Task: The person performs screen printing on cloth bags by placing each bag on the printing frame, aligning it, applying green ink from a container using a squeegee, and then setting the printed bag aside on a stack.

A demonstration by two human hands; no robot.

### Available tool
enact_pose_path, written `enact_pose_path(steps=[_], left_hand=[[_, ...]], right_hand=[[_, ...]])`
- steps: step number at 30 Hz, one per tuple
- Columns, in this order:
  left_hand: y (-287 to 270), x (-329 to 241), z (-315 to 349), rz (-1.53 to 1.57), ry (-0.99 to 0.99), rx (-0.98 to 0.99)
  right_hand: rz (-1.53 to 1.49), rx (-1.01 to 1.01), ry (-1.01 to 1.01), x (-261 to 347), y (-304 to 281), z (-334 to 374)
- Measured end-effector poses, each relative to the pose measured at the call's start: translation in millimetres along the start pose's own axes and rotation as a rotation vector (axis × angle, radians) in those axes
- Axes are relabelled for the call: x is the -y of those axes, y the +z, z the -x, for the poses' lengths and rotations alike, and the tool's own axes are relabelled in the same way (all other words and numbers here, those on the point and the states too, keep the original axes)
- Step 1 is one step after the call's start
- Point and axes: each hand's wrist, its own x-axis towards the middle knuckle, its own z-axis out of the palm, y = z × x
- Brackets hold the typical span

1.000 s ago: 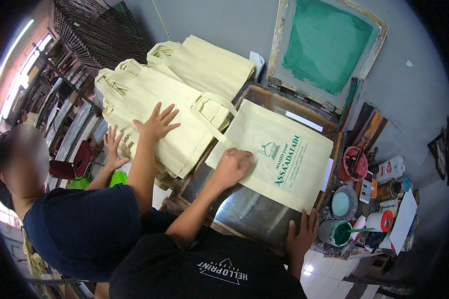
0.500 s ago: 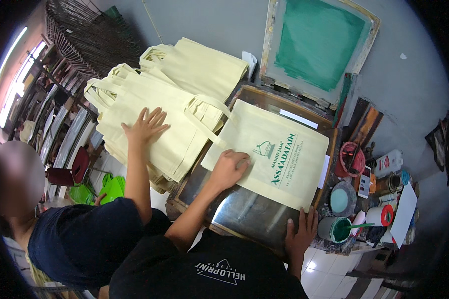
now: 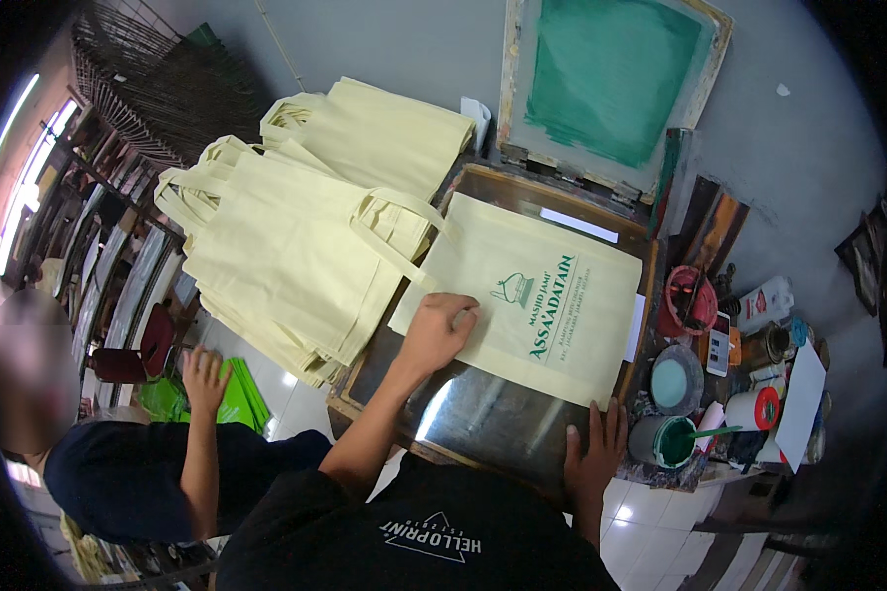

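Observation:
A cream fabric tote bag with a green printed design lies flat on a dark, glossy board in a wooden frame. My left hand is at the bag's left edge, its fingers curled and closed on the cloth near the handle. My right hand rests by the bag's near right corner, fingers stretched out and slightly apart, holding nothing. One of the bag's handles stretches left over a stack of similar cream bags.
Behind the board, a printing screen with green ink stands raised. On the right are an ink pot with a green stick, a pale-blue bowl, a red tub and a phone. A co-worker's hand is at the left.
The co-worker's hand has lifted off the bag stack and drawn back toward the lower left. My hands stay in nearly the same places on the bag. The view has shifted slightly.

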Motion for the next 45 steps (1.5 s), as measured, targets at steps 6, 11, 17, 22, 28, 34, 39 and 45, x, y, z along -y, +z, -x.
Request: enact_pose_path(steps=[6,11,17,22,28,34,39,45], left_hand=[[-54,21,2,-0.364,-0.098,-0.201],[-78,42,3,-0.674,-0.258,-0.093],[-57,64,-4,-0.830,-0.289,-0.095],[-47,51,-10,-0.773,-0.208,-0.121],[-45,10,-12,-0.648,-0.206,-0.110],[-40,8,-6,-0.558,-0.221,-0.136],[-41,12,-1,-0.521,-0.235,-0.130],[-46,12,0,-0.415,-0.231,-0.244]], right_hand=[[0.008,0.016,0.012,2,-1,0],[0.004,0.016,0.010,0,2,0],[0.011,0.021,0.006,-2,2,0],[-0.006,0.032,0.024,2,0,-2],[0.003,0.019,0.022,0,2,-1],[0.008,0.030,0.034,0,2,-1],[-0.004,0.027,0.028,1,1,0],[-0.038,-0.002,0.010,1,0,0]])
